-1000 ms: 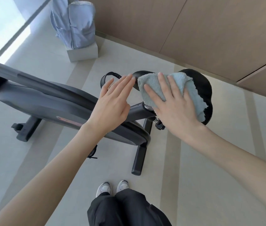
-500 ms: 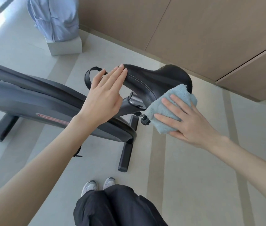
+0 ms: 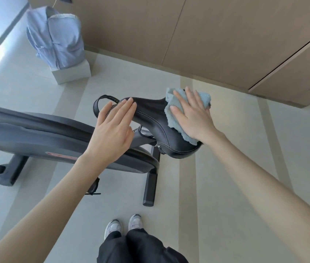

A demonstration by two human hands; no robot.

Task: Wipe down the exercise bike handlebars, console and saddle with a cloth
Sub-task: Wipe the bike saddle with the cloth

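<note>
The black saddle [image 3: 150, 120] of the exercise bike sits mid-frame on its post. A light blue cloth [image 3: 175, 118] lies over the saddle's wide rear end. My right hand [image 3: 192, 114] presses flat on the cloth with straight fingers. My left hand [image 3: 112, 128] rests flat on the saddle's narrow nose, fingers straight. The dark grey bike body [image 3: 36, 137] stretches to the left. Handlebars and console are out of view.
A black rear stabiliser foot [image 3: 149, 188] stands on the floor in front of my shoes [image 3: 123, 224]. A front foot [image 3: 7, 173] is at the left. A blue shirt on a white box [image 3: 70, 73] stands by the tan wall panels [image 3: 226, 35].
My right hand has brought the cloth from the saddle's near side edge up onto the top of its wide rear end. My left hand has stayed on the nose.
</note>
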